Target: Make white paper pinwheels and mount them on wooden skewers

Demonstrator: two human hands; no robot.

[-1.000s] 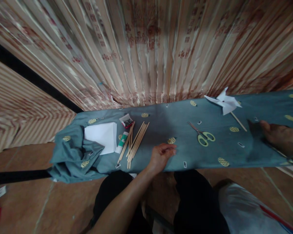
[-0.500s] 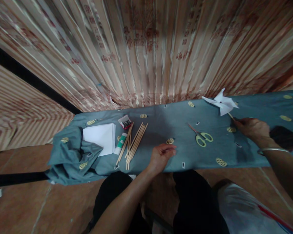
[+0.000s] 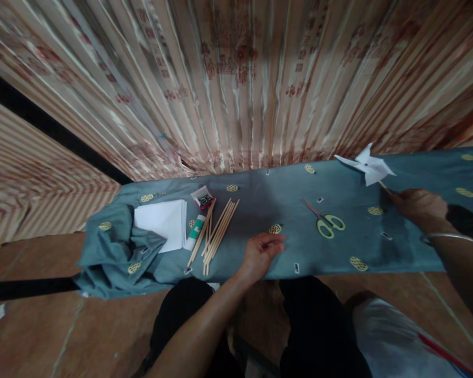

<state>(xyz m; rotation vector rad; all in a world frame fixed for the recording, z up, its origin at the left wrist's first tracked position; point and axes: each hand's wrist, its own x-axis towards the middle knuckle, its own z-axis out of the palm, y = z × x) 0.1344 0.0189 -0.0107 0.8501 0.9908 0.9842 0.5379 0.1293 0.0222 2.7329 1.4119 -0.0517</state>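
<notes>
My right hand is closed around the stick of a white paper pinwheel, holding it up over the right part of the cloth-covered table. The pinwheel's blades spread around a small dark pin at their centre. My left hand rests on the table's near edge, loosely bent and holding nothing that I can see. Between the two hands lie scissors with light green handles, blades pointing away to the left. Left of my left hand is a loose bundle of wooden sticks.
A stack of white paper lies at the left beside bunched cloth. A glue stick and a small open box of pins sit by the sticks. A dark object is behind my right wrist. Pleated curtains hang along the back.
My right hand has moved a little to the right, carrying the pinwheel with it. My left hand and the things on the table look the same.
</notes>
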